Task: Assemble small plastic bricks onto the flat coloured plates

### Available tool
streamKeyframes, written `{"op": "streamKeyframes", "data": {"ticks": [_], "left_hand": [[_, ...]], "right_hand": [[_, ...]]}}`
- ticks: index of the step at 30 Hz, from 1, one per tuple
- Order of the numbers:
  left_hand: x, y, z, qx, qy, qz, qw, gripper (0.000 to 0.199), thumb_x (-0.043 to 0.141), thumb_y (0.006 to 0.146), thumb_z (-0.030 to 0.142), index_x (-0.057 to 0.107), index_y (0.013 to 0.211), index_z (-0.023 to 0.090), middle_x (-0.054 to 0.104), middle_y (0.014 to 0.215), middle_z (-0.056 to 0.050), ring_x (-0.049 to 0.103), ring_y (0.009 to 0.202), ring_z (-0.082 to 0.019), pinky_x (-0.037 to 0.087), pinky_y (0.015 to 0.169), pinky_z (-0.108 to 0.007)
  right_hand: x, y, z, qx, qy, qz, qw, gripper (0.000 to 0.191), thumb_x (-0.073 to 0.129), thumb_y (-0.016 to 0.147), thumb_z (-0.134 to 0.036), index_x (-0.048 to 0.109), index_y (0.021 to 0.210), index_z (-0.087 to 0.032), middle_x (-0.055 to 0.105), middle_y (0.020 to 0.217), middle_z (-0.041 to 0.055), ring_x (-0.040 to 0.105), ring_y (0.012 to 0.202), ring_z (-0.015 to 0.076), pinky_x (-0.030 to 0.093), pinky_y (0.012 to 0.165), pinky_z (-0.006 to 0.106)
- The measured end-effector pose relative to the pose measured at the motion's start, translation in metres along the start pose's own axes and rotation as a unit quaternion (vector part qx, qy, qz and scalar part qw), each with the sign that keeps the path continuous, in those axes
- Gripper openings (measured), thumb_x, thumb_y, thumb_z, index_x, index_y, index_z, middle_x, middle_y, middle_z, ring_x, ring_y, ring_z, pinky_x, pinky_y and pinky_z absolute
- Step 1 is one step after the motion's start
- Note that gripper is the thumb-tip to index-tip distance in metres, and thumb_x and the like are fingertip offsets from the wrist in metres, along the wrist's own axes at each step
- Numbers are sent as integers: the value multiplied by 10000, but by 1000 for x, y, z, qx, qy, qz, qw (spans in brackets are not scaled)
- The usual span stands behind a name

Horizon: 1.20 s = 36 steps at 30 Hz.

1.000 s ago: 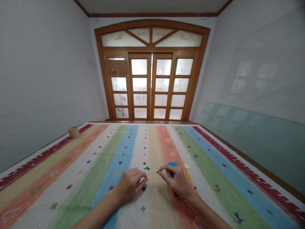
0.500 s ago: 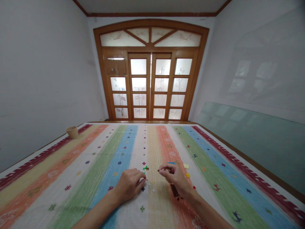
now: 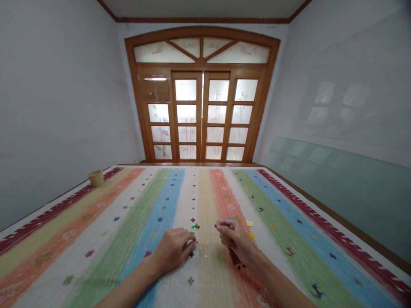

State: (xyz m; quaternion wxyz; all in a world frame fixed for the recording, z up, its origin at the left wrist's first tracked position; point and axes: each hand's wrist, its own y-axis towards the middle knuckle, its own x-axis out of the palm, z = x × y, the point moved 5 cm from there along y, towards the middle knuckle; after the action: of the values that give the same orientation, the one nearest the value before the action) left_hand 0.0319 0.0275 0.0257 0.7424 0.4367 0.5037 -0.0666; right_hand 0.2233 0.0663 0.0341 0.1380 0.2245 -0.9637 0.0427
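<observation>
**Striped cloth, both hands low over small pieces at centre**

Room: white wall on the left, wooden glazed door straight ahead, and a large glass pane along the right side, past the far edge of the cloth. Cloth has stripes in red, orange, green, blue and cream, with small printed crosses.

Left to right:
- Tan cup stands upright near the far left edge of the cloth, well apart from the hands.
- Left hand rests low, fingers curled and close together, fingertips just beside a small cluster of green pieces. Cannot tell if it holds anything.
- Pale bits lie scattered between the hands, touching neither.
- Right hand is raised slightly above the cloth, fingers curled into a narrow pinch. Nothing visible in it; a very small item can't be ruled out.
- Dark block sits under the right hand, partly hidden. Exact kind unclear.
- Cream piece and yellow square lie just past the right fingers, not touching them.
</observation>
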Motion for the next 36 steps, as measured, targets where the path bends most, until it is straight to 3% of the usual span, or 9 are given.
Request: {"op": "streamKeyframes", "data": {"ticks": [13, 22, 25, 28, 31, 36], "left_hand": [[1, 1, 1, -6, -13, -16, 1000, 173, 490, 967, 238, 629, 873, 198, 637, 681, -2, 587, 623, -147, 367, 593, -251], [1, 1, 1, -5, -18, -23, 1000, 170, 487, 963, 223, 636, 884, 198, 652, 698, -7, 598, 631, -146, 387, 599, -250], [2, 1, 1, -6, -18, -21, 1000, 174, 488, 962, 222, 638, 878, 197, 653, 695, -9, 599, 626, -144, 389, 598, -247], [2, 0, 1, -5, -20, -16, 1000, 168, 494, 962, 226, 638, 879, 197, 658, 694, -9, 605, 629, -147, 394, 599, -248], [3, -1, 0, -2, -21, -14, 1000, 167, 495, 966, 230, 637, 885, 197, 667, 701, -11, 612, 632, -148, 396, 602, -249], [1, 0, 1, -1, -15, -11, 1000, 179, 488, 970, 236, 638, 883, 193, 669, 704, -15, 612, 625, -150, 401, 596, -251]], "right_hand": [[-13, -1, -12, -35, -92, 8, 995, 424, 802, 636, -534, 595, 715, -172, 295, 498, -106, 178, 444, 50, 105, 445, 247], [-26, 1, -25, -59, -178, -36, 982, 399, 796, 651, -530, 603, 650, -181, 288, 473, -107, 233, 456, 65, 202, 463, 234], [-28, -2, -29, -48, -230, -92, 968, 362, 799, 663, -490, 619, 638, -176, 277, 473, -114, 252, 467, 64, 289, 515, 234], [-33, -7, -23, 7, -293, -166, 941, 290, 792, 673, -414, 645, 649, -165, 305, 451, -114, 263, 447, 58, 266, 494, 221], [-41, -9, -19, 24, -370, -186, 910, 189, 767, 679, -313, 666, 664, -153, 344, 448, -107, 278, 437, 55, 209, 464, 210], [-49, -14, -15, 68, -460, -200, 862, 109, 732, 640, -220, 653, 634, -146, 389, 460, -96, 323, 446, 56, 220, 449, 191]]}}
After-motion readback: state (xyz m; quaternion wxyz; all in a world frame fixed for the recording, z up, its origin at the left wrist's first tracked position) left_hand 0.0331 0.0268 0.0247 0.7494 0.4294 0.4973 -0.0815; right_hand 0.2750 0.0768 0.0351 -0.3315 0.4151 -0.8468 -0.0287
